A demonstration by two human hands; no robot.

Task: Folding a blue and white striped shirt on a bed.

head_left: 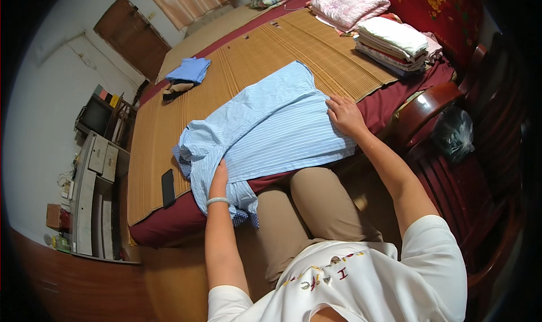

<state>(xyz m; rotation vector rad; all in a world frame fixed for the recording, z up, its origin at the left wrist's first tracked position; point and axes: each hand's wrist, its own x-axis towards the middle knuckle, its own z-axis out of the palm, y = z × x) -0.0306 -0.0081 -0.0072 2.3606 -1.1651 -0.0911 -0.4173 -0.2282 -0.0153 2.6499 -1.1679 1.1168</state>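
shirt (282, 133) on mat (248, 62); right hand (345, 115) touching its edge, left hand (221, 175) partly beneath; cannot tell either grip

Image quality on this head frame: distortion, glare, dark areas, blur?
Head view: fisheye bends the bed edges, rim black; head view: glare on the wooden armrest and plastic bag; head view: chair dim at right; head view: shirt stripes legible, no obvious blur on right hand.
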